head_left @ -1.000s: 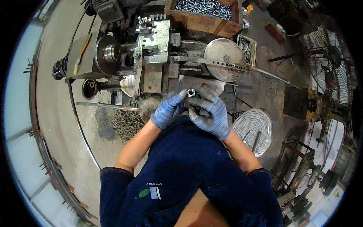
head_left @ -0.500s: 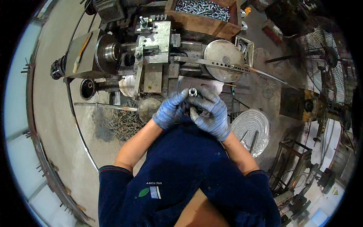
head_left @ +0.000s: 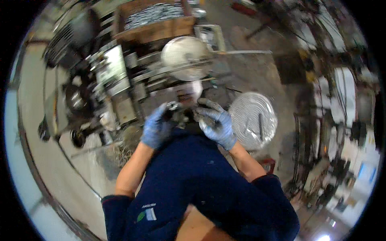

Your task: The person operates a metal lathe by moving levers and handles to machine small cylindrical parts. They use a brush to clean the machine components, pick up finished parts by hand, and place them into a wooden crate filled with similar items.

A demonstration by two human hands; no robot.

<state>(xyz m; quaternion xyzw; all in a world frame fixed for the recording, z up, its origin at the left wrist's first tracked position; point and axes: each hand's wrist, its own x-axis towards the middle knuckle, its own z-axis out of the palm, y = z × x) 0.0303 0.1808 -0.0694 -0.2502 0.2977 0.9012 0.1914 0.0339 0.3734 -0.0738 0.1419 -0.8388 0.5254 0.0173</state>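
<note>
My left hand (head_left: 155,127), in a blue-grey work glove, is closed on a small shiny metal sleeve (head_left: 173,105) that pokes out past the fingertips. Motion smears its exact shape. To its right, my right hand (head_left: 218,125) wears a matching glove with dark, soiled fingers. Its thumb and fingers are apart and curved, and I see nothing between them. A gap separates the two hands in front of my dark blue shirt. Nearest to the right hand lies a round silver tray (head_left: 253,108) with a dotted surface and dark rods on it.
Ahead stands a lathe-like machine with a metal block (head_left: 114,68) on its slide. A round metal disc (head_left: 185,56) sits beyond my hands, crossed by a long bar. Behind it is a wooden box (head_left: 161,32) of small metal parts. A dark motor (head_left: 74,36) stands far left.
My hands have moved apart; the metal sleeve, earlier between both, stays with the left hand while the right has let go. The whole view has swung to the right, so the machine appears farther left.
</note>
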